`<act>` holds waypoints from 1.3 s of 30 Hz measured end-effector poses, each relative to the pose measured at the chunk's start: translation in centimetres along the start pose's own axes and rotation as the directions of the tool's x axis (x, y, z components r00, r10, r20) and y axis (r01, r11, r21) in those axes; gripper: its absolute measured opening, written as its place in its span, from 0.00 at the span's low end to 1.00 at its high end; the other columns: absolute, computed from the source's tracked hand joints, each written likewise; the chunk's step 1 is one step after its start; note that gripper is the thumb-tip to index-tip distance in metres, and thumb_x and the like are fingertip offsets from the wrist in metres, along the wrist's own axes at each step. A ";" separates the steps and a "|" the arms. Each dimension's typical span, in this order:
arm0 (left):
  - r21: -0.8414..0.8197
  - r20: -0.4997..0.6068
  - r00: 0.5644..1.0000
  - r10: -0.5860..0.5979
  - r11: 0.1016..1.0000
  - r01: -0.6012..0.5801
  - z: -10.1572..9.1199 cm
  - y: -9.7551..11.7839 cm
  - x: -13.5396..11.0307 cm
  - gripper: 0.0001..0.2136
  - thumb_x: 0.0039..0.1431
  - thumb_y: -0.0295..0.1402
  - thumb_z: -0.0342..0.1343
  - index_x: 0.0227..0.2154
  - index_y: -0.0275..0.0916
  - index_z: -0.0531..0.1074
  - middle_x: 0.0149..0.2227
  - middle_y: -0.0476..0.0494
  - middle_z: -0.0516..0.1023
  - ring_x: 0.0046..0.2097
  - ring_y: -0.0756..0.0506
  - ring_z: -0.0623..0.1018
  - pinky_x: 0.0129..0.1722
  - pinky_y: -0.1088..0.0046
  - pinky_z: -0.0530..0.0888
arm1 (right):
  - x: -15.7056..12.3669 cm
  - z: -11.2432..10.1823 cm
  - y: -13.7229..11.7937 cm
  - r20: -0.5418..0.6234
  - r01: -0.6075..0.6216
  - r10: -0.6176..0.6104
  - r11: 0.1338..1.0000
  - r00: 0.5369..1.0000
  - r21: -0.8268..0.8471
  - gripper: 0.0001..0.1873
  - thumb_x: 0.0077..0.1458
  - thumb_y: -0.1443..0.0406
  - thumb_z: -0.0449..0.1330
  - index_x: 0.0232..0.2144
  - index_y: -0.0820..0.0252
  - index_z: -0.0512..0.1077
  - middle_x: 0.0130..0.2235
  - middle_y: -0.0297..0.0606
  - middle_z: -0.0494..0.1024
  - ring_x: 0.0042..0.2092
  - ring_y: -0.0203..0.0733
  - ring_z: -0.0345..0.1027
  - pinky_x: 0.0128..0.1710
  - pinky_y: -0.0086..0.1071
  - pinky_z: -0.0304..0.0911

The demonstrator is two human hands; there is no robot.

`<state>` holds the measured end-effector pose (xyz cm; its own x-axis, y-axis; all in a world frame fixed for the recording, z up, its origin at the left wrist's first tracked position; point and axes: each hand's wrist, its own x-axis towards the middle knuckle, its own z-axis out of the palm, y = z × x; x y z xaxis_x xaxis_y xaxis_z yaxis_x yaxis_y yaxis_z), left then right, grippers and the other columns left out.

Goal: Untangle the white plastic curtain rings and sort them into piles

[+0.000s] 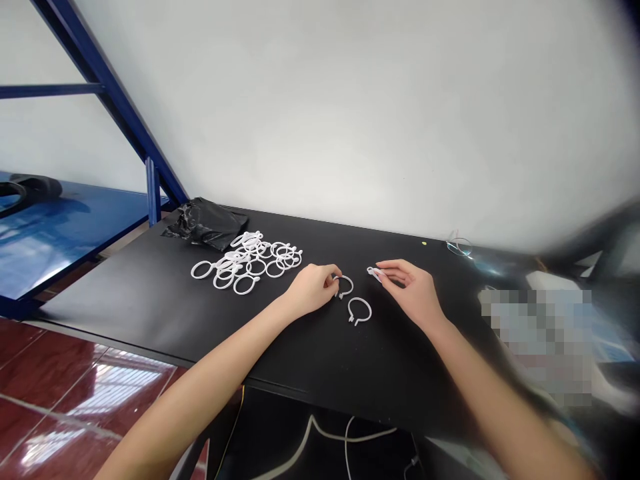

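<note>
Pinches a first white ring (352, 285), gapped on its near side, by its left edge with the fingers (336, 275) of the left hand (314, 288), low over the black counter (325, 360); cannot tell whether lifted clear of it. Grasps a second white ring (377, 273), seen nearly edge-on and partly hidden, between the thumb and fingers of the right hand (413, 287), just to the right of the first. Has between both hands, nearer the body, a third white ring (371, 311), lying loose on the counter with a gap in its near side.

Has to the left, beyond the left hand, a loose pile of white rings (254, 251), overlapping and bearing small knobs. Shows just behind the pile a crumpled black plastic bag (210, 223). Shows near the pale wall (350, 120), toward the right, apparently a pair of glasses (459, 247). Shows at far left a blue metal frame (113, 100) and a blue surface (95, 213), with red floor tiles (55, 373) below. Shows under the counter's front edge some pale cables (311, 419).
</note>
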<state>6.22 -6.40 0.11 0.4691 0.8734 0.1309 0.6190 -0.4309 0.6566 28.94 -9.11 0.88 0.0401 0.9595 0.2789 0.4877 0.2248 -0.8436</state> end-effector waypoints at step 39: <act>-0.661 -0.041 0.986 0.163 0.735 -0.149 1.1 2.6 -0.8 0.17 0.63 0.40 0.54 0.52 0.37 0.65 0.45 0.41 0.75 0.43 0.47 0.78 0.44 0.71 0.76 | -2.5 2.0 -2.6 -0.032 0.287 -0.285 0.956 0.958 0.068 0.10 0.60 0.61 0.58 0.44 0.52 0.74 0.35 0.37 0.74 0.32 0.40 0.70 0.28 0.33 0.68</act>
<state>8.16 -8.47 0.93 0.5373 0.8002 0.2666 -0.0314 -0.2969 0.9544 25.83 -11.78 1.44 -0.0732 0.8495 0.5224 0.4182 0.5017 -0.7572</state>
